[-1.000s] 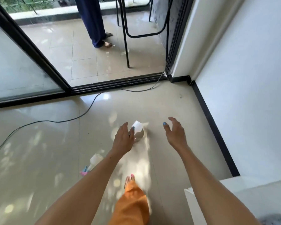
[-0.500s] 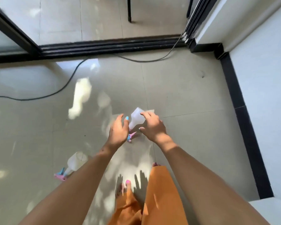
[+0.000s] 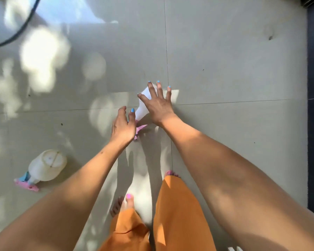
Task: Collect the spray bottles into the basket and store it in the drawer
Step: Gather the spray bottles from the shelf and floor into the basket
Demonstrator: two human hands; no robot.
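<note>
Head view: hands seemingly on bottle

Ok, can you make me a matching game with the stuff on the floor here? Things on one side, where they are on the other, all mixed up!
Things:
1. spray bottle under the hands
2. second spray bottle
3. black cable
4. orange trousers

Places:
A. top left corner of the picture
B. bottom middle, above the bare feet
C. lying alone on the floor at the left
D. middle of the floor, between the left hand and the right hand

Pairs: 1-D, 2-C, 3-A, 4-B
</note>
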